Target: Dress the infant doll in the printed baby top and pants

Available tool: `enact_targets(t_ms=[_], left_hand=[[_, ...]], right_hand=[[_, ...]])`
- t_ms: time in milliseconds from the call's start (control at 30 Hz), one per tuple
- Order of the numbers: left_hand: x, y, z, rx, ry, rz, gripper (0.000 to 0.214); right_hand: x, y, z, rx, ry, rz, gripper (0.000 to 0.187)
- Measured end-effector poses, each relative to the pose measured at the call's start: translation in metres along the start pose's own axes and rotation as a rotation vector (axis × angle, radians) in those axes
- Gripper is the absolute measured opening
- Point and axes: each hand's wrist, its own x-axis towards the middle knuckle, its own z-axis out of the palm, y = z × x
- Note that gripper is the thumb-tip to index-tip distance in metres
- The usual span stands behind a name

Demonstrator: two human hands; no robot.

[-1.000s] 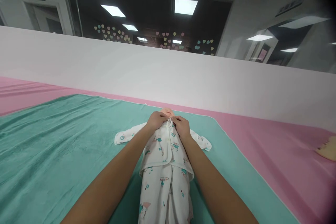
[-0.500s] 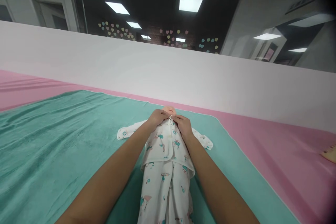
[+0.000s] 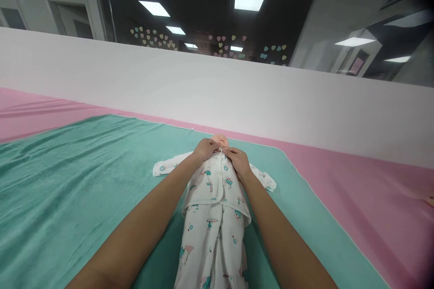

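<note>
A baby doll point(image 3: 220, 140) lies on its back on a green blanket point(image 3: 111, 180), its head at the far end. It wears a white printed pajama top point(image 3: 212, 183) and matching pajama pants point(image 3: 200, 239); the sleeves spread out to both sides. My left hand point(image 3: 206, 148) pinches the left side of the top's collar just below the doll's chin. Opposite it, my right hand point(image 3: 238, 159) pinches the collar's right side, fingertips close to the left ones. Down the front runs a closure edge. What lies between the fingertips is too small to make out.
Pink cloth point(image 3: 356, 180) extends beyond the blanket on the right and far left. Behind the doll stands a white low wall point(image 3: 217, 86), with a dark window point(image 3: 203, 9) above it. Part of a pale object point(image 3: 430, 201) shows at the right edge.
The view has shifted slightly, and the pale object at the right edge shows less. Both hands stay at the collar with almost no movement.
</note>
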Motion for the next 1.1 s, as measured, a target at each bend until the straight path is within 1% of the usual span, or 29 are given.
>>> enact_targets(t_ms=[67,167,233,300,367,467,567,733,900,967,1100], left_hand=[[0.001,-0.001,0.002,0.041,0.02,0.011,0.024],[0.003,-0.003,0.004,0.073,0.04,0.008,0.015],[0.004,-0.004,0.005,0.06,0.045,-0.003,0.01],[0.004,-0.005,0.005,0.046,0.054,-0.007,0.008],[0.004,-0.006,0.005,0.027,0.062,-0.01,0.007],[0.005,-0.008,0.005,-0.018,0.064,-0.019,0.003],[0.006,-0.011,0.004,-0.086,0.037,-0.037,0.008],[0.007,-0.016,0.001,-0.186,-0.032,-0.068,0.013],[0.005,-0.014,0.0,-0.227,-0.067,-0.074,0.02],[0.005,-0.013,0.0,-0.187,-0.057,-0.052,0.023],[0.005,-0.013,0.003,0.035,0.02,0.067,0.02]], right_hand=[[-0.002,-0.003,0.0,-0.03,-0.03,-0.031,0.026],[-0.005,-0.009,0.0,-0.14,-0.098,-0.113,0.02],[-0.006,-0.011,0.0,-0.201,-0.135,-0.156,0.019],[-0.007,-0.012,-0.001,-0.206,-0.144,-0.169,0.02],[-0.007,-0.011,0.0,-0.178,-0.129,-0.153,0.021],[-0.006,-0.008,0.0,-0.114,-0.071,-0.073,0.026],[-0.004,-0.007,0.001,-0.048,-0.037,-0.029,0.033],[-0.002,-0.008,0.002,-0.046,-0.054,-0.019,0.034],[-0.002,-0.007,0.002,-0.064,-0.071,-0.029,0.03],[-0.002,-0.007,0.001,-0.068,-0.074,-0.029,0.03],[-0.001,-0.007,0.002,-0.082,-0.067,-0.028,0.03]])
